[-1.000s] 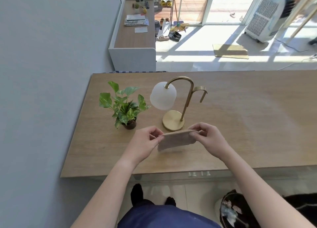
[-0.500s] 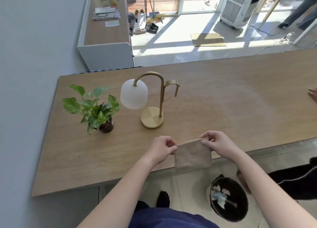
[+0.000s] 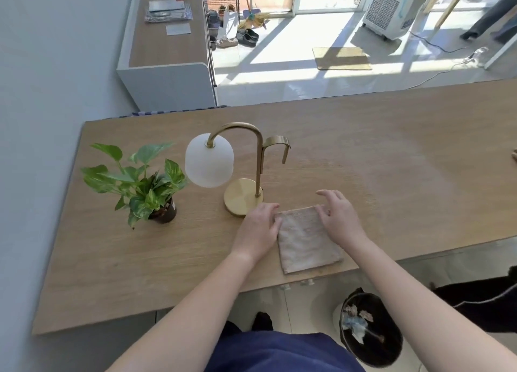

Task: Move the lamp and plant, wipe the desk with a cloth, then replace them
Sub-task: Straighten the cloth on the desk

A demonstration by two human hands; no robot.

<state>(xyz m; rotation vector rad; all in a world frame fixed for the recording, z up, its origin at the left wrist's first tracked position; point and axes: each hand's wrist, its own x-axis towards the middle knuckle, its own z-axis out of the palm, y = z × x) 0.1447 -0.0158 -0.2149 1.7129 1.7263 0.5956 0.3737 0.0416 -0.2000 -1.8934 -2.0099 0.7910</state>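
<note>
The folded cloth (image 3: pixel 307 238) lies flat on the counter (image 3: pixel 391 153) at lower centre of the frame, near the front edge, with the left hand (image 3: pixel 258 227) resting loosely at its left edge and the right hand (image 3: pixel 337 217) spread over its upper right corner, neither one gripping it. It looks soft and light, easy to pinch at an edge, while the lamp (image 3: pixel 237 170) just above it seems top-heavy with a fragile glass shade, so I would take its brass stem, and the plant (image 3: pixel 140 181) at centre left by its small pot. The pot is half covered by leaves, and a thing at the right border is cut off and I cannot name it
</note>
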